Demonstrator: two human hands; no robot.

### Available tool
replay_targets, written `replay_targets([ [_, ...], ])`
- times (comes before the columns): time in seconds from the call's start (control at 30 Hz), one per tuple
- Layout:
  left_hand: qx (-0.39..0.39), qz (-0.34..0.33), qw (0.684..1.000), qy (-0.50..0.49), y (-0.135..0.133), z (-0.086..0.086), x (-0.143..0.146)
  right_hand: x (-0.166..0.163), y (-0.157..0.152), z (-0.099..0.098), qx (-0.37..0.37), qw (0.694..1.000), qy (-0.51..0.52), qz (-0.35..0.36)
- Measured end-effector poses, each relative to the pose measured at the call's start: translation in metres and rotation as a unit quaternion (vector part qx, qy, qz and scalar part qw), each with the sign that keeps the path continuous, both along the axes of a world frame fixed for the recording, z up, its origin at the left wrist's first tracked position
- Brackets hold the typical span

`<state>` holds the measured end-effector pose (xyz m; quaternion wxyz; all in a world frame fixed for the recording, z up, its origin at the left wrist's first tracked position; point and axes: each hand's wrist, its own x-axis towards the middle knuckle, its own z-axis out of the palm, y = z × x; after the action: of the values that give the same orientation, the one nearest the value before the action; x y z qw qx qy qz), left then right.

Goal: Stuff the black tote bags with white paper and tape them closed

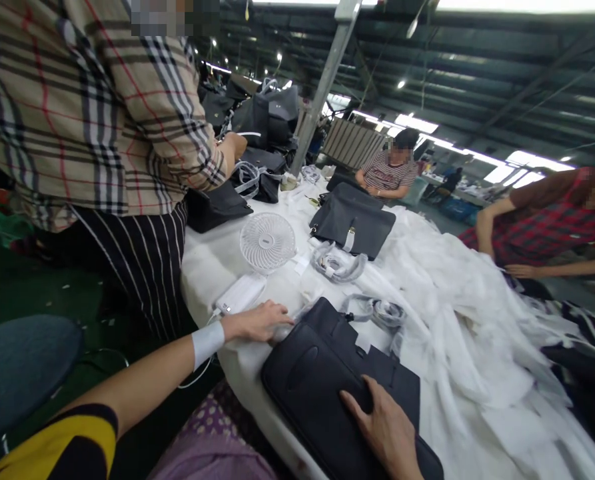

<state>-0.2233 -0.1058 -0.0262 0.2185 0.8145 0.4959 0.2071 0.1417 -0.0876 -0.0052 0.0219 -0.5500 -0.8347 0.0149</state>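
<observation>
We see a bag [317, 383] on the table [201, 257] before us. Behind it lie straps [388, 313], and behind them a second bag [351, 217]. A fan [267, 241] stands left of that.

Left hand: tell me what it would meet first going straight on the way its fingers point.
The left hand would most likely first meet the black bag under the right hand, though depth there is hard to judge.

Between near bag [322, 383] and far bag [354, 217], coiled straps [388, 312] obstruct passage.
</observation>
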Motion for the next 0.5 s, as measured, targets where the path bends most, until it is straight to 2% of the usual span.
replay_targets([
  [0.1, 0.016, 0.003, 0.999, 0.033, -0.005, -0.003, 0.008, -0.003, -0.002, 0.001, -0.002, 1.0, 0.0, -0.012],
  [0.3, 0.002, -0.019, 0.999, -0.05, -0.006, 0.008, 0.008, -0.003, -0.002, 0.001, 0.0, 1.0, 0.001, -0.014],
  [0.4, -0.066, 0.034, 0.985, -0.155, -0.008, 0.016, 0.009, -0.002, -0.001, 0.0, 0.003, 1.0, 0.008, -0.013],
  [0.5, -0.117, 0.111, 0.961, -0.225, -0.012, 0.036, 0.01, -0.002, -0.001, 0.0, 0.008, 1.0, 0.011, -0.01],
])
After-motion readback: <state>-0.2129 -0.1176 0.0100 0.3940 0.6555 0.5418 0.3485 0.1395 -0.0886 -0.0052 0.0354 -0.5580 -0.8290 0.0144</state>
